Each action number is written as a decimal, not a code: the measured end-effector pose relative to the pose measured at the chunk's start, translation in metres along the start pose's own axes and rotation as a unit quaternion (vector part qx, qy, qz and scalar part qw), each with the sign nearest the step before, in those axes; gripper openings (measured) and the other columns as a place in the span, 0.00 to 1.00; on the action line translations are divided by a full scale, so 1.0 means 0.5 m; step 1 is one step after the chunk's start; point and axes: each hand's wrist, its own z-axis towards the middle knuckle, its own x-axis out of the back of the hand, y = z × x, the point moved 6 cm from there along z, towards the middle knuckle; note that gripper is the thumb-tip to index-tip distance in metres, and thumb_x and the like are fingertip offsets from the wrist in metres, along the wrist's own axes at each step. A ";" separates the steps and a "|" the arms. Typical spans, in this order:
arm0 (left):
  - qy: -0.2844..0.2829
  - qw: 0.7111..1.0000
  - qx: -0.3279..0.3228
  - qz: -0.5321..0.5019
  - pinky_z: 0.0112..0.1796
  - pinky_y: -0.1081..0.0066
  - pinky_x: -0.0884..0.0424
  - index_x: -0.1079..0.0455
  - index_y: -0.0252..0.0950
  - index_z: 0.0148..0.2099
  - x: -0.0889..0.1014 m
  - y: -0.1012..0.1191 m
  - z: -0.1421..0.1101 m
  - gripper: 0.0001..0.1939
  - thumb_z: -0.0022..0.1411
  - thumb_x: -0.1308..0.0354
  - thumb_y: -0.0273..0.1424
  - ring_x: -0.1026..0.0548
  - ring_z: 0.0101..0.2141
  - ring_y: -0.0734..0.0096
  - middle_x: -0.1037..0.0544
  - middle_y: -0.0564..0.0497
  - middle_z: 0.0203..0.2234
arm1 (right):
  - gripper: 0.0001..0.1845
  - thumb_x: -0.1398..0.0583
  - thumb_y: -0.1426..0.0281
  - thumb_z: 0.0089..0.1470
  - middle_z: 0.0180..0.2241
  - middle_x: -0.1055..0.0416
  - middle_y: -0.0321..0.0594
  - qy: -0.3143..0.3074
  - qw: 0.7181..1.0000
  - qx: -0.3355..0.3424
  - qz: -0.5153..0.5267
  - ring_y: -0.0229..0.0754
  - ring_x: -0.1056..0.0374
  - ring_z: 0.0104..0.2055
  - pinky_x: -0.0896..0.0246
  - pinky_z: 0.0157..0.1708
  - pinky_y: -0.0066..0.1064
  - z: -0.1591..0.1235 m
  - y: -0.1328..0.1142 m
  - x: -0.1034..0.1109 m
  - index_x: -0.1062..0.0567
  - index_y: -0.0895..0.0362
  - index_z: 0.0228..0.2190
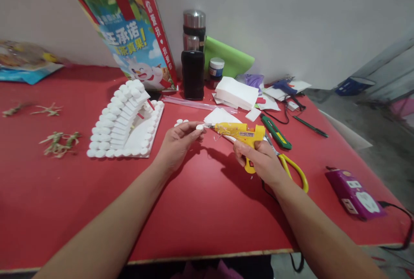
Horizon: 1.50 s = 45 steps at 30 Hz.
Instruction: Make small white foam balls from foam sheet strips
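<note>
My right hand (258,158) is wrapped round the handle of a yellow hot glue gun (237,130), its nozzle pointing left. Between the thumb and fingers of my left hand (181,143) is a small round white foam piece (199,127), right at the nozzle tip. Whether nozzle and piece touch, I cannot tell. More white pieces (181,121) lie just behind my left hand. To the left stands a white model (123,119) with a stepped, curved form, edged by rows of similar round white pieces.
Yellow-handled scissors (294,167), a green utility knife (276,131) and a pen (310,126) lie at right, near a purple power box (354,195). Behind are clear glue sticks (200,104), a phone (193,75), a flask (194,24) and a bag (129,33). Twine figures (61,143) lie left.
</note>
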 end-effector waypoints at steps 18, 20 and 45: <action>0.000 1.000 -0.010 0.000 0.40 0.72 0.26 0.16 0.39 0.43 0.003 -0.005 0.004 0.12 0.56 0.25 0.34 0.24 0.34 0.73 0.16 0.49 0.36 | 0.31 0.40 0.48 0.65 0.18 0.36 0.36 -0.014 1.000 -0.008 -0.023 0.38 0.39 0.24 0.44 0.27 0.32 -0.006 -0.012 -0.005 0.32 0.55 0.17; 0.002 1.000 -0.011 -0.007 0.39 0.72 0.26 0.16 0.38 0.43 0.005 -0.008 0.005 0.12 0.55 0.25 0.34 0.24 0.34 0.73 0.16 0.49 0.35 | 0.31 0.40 0.48 0.65 0.18 0.36 0.36 -0.007 1.000 -0.004 -0.022 0.38 0.39 0.24 0.44 0.27 0.32 -0.006 -0.015 -0.004 0.32 0.55 0.17; -0.021 0.984 0.114 -0.135 0.34 0.76 0.23 0.17 0.29 0.38 -0.010 -0.020 -0.003 0.15 0.48 0.21 0.29 0.23 0.28 0.77 0.17 0.47 0.30 | 0.32 0.39 0.49 0.64 0.18 0.38 0.35 0.019 0.999 0.008 -0.038 0.35 0.42 0.23 0.46 0.24 0.30 -0.007 -0.015 -0.005 0.33 0.55 0.17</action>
